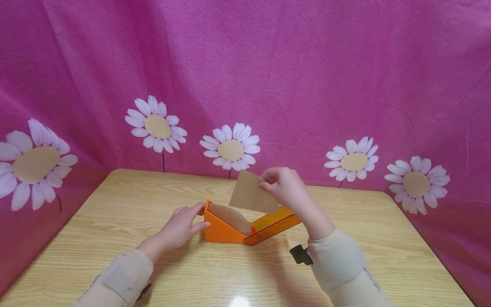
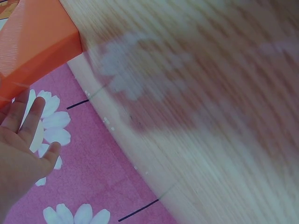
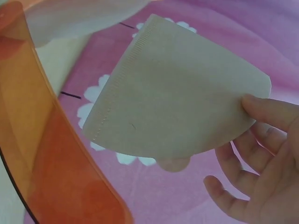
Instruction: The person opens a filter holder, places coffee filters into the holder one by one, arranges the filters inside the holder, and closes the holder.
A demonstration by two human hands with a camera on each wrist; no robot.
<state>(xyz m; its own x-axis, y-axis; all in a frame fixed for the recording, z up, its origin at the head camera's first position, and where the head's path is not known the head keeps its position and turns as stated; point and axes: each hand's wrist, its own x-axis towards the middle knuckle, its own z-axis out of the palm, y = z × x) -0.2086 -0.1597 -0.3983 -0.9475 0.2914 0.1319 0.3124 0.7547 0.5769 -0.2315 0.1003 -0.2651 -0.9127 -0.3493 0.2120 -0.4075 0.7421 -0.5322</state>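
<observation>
A brown paper coffee filter point(image 1: 251, 195) hangs above the table, pinched by its edge in my right hand point(image 1: 287, 187). In the right wrist view, the filter point(image 3: 177, 93) shows a cone shape, a crimped seam and a curved edge, with my thumb on its face. My left hand point(image 1: 178, 227) grips the tall left end of an orange filter box point(image 1: 222, 232), thumb on the near side and fingers behind. More brown filters point(image 1: 232, 217) stand in that box. Its see-through amber lid point(image 1: 274, 227) lies swung out to the right, below my right hand.
The box stands on a light wood table point(image 1: 184, 273). Behind the table hangs a magenta cloth point(image 1: 291, 85) printed with white daisies. Dark wrist mounts point(image 1: 301, 255) stick out from my light sleeves.
</observation>
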